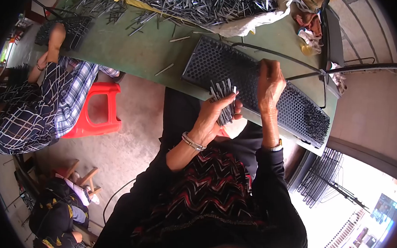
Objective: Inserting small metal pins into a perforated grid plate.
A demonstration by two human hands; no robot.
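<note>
My left hand (209, 117) is closed around a bundle of thin dark and silvery sticks (224, 90), held just in front of a long black tray. This tray (210, 63) is pierced with rows of small round holes and lies slantwise along the table's near edge. Over its middle, my right hand (271, 85) is closed with the fingertips bent down toward the holes. What those fingertips hold, if anything, is hidden. Dark pieces (315, 124) stand packed at the tray's right end.
A large heap of similar sticks (201, 6) lies on white sheeting at the back of the green table (126, 49). A black metal rod frame (301, 75) crosses above the tray. At left, another person (31, 113) works at a second tray, near a red stool (100, 111).
</note>
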